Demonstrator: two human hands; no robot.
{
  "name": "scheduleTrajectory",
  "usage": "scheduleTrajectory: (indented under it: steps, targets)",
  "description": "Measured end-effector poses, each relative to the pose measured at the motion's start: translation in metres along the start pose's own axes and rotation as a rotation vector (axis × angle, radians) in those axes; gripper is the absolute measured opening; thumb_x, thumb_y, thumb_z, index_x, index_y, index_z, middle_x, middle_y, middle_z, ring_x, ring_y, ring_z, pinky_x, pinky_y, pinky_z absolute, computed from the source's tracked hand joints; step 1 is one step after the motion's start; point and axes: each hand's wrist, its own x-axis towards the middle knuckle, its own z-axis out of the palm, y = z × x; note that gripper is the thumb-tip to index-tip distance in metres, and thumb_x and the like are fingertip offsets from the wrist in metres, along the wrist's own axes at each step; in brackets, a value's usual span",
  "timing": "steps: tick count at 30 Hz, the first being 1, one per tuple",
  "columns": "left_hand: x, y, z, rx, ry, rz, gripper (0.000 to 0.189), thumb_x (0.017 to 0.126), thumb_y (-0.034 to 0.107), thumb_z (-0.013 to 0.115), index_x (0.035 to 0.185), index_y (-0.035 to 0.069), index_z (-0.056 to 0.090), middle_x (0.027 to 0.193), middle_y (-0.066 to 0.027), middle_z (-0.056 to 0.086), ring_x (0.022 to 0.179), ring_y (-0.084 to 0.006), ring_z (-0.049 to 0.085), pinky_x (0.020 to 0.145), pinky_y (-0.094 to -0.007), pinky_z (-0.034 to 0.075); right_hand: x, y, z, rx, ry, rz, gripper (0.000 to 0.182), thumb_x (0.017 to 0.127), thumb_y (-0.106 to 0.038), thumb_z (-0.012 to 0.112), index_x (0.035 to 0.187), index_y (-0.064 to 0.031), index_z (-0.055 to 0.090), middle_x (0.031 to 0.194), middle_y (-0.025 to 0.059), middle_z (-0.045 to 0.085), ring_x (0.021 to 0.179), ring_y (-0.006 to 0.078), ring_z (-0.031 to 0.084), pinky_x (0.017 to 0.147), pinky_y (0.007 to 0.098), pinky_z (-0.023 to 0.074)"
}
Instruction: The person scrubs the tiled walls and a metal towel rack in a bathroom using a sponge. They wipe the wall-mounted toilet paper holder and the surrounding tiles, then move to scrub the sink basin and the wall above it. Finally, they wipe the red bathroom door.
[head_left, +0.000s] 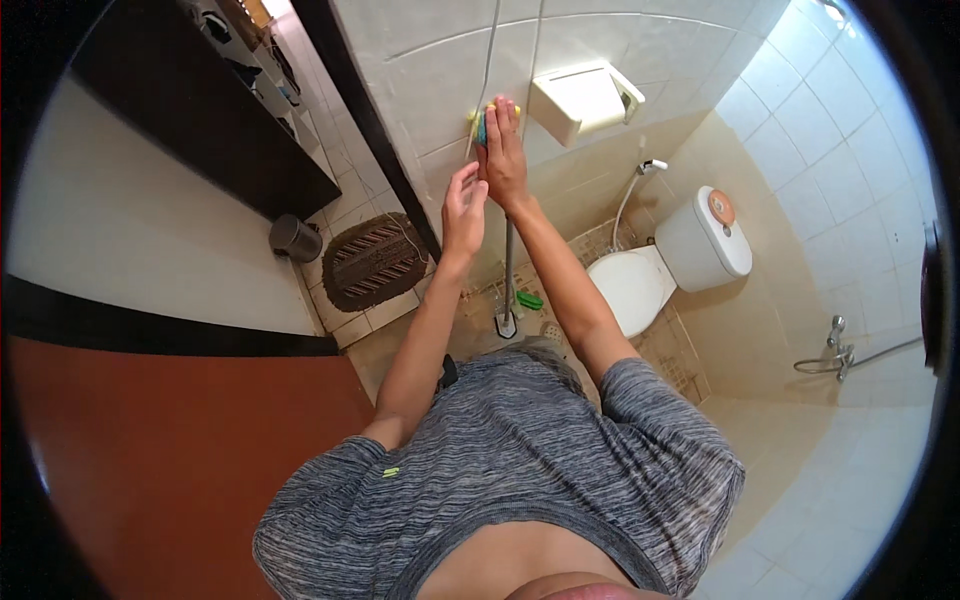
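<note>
My right hand (506, 161) presses a yellow and blue sponge (481, 129) against the white tiled wall (439, 90), to the left of the toilet paper holder (577, 101). Just below and to the left, my left hand (465, 214) is raised with its fingers apart and slightly curled, holding nothing visible. Its fingertips are close to the right wrist; whether they touch is unclear. A thin cord or wire runs down the wall beside the sponge. Below my hands a long grey handle (509, 270) stands upright, its small dark-edged head (506, 325) on the floor.
A green brush (529, 300) lies on the floor near the handle. On the right are a white toilet (630, 289), a bidet sprayer (652, 166) and a shower tap (841, 352). Left of the dark door frame (367, 127) are a brown mat (375, 262) and a dark bin (295, 238).
</note>
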Motion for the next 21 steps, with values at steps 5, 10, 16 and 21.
scheduleTrajectory:
  steps: [5,10,16,21]
  targets:
    - [-0.007,0.012,0.000,-0.047,-0.042,-0.021,0.044,0.111,0.018,0.058,0.151,0.001,0.052,0.146,-0.0134,0.061,0.136,-0.0216,0.060,0.105,-0.0373,0.051,-0.010,0.002,-0.008,0.056,0.034,0.124,0.091,0.089,0.007,0.071,0.169,-0.0024,0.029,0.176,0.0236,0.026,0.162,0.0492,0.027,0.131,0.0592,0.0299]
    - [-0.004,0.004,0.003,-0.162,-0.030,-0.119,0.055,0.113,0.027,0.054,0.161,0.001,0.046,0.157,-0.0157,0.055,0.147,-0.0232,0.051,0.114,-0.0399,0.047,0.011,-0.007,-0.003,0.060,0.052,0.068,0.084,0.093,0.005,0.067,0.169,-0.0039,0.031,0.177,0.0245,0.025,0.162,0.0494,0.026,0.131,0.0575,0.0290]
    - [-0.014,-0.002,-0.004,0.071,-0.182,-0.166,0.056,0.115,0.032,0.049,0.161,-0.001,0.048,0.159,-0.0125,0.056,0.144,-0.0219,0.054,0.117,-0.0396,0.044,-0.015,-0.028,-0.022,0.416,0.091,0.545,0.057,0.111,-0.017,0.057,0.163,-0.0012,0.039,0.162,0.0226,0.047,0.152,0.0382,0.047,0.126,0.0464,0.0377]
    - [-0.046,0.054,-0.006,0.087,-0.433,-0.048,0.044,0.113,0.024,0.051,0.147,-0.001,0.066,0.143,-0.0129,0.069,0.132,-0.0242,0.065,0.114,-0.0386,0.047,-0.013,-0.047,-0.065,1.343,0.207,1.222,0.047,0.118,-0.030,0.049,0.153,0.0009,0.048,0.145,0.0152,0.062,0.136,0.0302,0.061,0.122,0.0483,0.0468]
